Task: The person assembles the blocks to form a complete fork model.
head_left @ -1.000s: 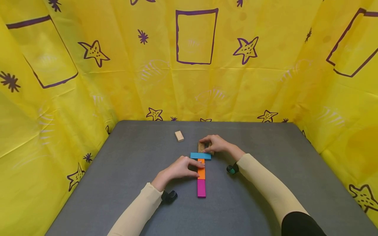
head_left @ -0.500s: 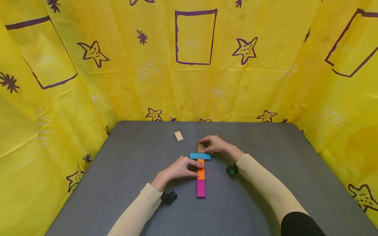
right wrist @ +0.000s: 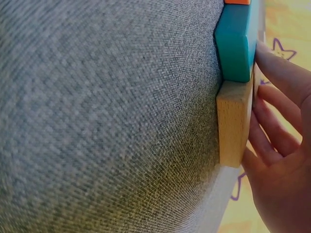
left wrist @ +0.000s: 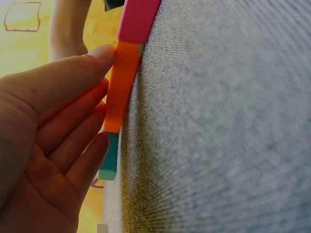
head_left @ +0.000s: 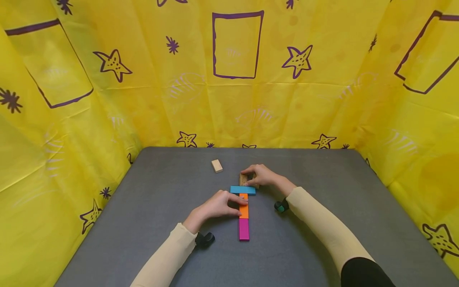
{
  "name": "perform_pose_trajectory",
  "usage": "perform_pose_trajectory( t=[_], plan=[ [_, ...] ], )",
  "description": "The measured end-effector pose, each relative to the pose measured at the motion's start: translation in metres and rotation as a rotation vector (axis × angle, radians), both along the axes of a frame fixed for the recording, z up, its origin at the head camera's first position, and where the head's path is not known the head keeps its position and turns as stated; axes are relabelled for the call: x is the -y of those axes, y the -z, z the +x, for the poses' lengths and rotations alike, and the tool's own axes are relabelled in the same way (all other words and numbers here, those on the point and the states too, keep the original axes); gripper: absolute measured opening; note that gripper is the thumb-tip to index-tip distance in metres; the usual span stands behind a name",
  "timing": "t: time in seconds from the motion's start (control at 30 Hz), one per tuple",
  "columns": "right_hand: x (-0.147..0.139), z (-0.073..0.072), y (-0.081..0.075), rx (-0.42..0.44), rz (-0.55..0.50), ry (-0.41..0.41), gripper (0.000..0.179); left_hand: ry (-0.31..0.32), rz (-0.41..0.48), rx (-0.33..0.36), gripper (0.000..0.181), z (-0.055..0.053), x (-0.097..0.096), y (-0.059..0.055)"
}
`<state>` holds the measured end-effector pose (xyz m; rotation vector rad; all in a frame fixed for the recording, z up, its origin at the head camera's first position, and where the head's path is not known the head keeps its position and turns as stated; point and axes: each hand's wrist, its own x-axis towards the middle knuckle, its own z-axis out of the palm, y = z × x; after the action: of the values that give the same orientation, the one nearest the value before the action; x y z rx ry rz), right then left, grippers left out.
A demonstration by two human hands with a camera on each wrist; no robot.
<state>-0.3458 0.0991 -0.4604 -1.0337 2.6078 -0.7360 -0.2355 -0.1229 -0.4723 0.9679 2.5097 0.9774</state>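
My left hand (head_left: 218,205) rests its thumb and fingers on the top of an orange block (head_left: 244,214); the fingers are fairly straight. A magenta block (head_left: 244,230) lies end to end with it on the near side. Across its far end lies a blue block (head_left: 243,190). Beyond that, my right hand (head_left: 261,175) touches the top of a brown wooden block (head_left: 243,179) with thumb and fingers. Beside this, a second wooden block (right wrist: 232,126) sits against the blue block (right wrist: 236,43), mostly hidden by the hand in the head view.
A pale wooden block (head_left: 216,166) lies apart at the back, left of the row. The grey tabletop (head_left: 172,171) is bordered at the back and sides by yellow cloth (head_left: 161,107) with purple drawings.
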Motion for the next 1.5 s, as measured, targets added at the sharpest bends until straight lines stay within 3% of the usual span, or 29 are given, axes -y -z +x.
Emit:
perform_pose_trajectory(
  t=[0.43, 0.7, 0.9, 1.33, 1.5],
  plan=[
    [-0.006, 0.001, 0.000, -0.028, -0.015, -0.006, 0.052, 0.004, 0.000, -0.023, 0.040, 0.000, -0.004, 0.000],
    [-0.015, 0.016, -0.007, -0.035, -0.129, 0.136, 0.062, 0.002, 0.003, -0.001, 0.040, 0.000, -0.004, 0.001],
    [-0.023, 0.032, -0.010, -0.074, -0.153, 0.188, 0.064, -0.011, -0.002, 0.011, 0.040, 0.000, -0.002, -0.002],
    [-0.026, 0.052, 0.004, -0.174, -0.121, 0.159, 0.059, -0.013, -0.004, -0.011, 0.040, 0.002, -0.001, -0.001],
    [-0.025, 0.055, 0.005, -0.162, -0.108, 0.161, 0.060, -0.007, -0.004, -0.015, 0.039, 0.001, -0.001, -0.002]
  ],
)
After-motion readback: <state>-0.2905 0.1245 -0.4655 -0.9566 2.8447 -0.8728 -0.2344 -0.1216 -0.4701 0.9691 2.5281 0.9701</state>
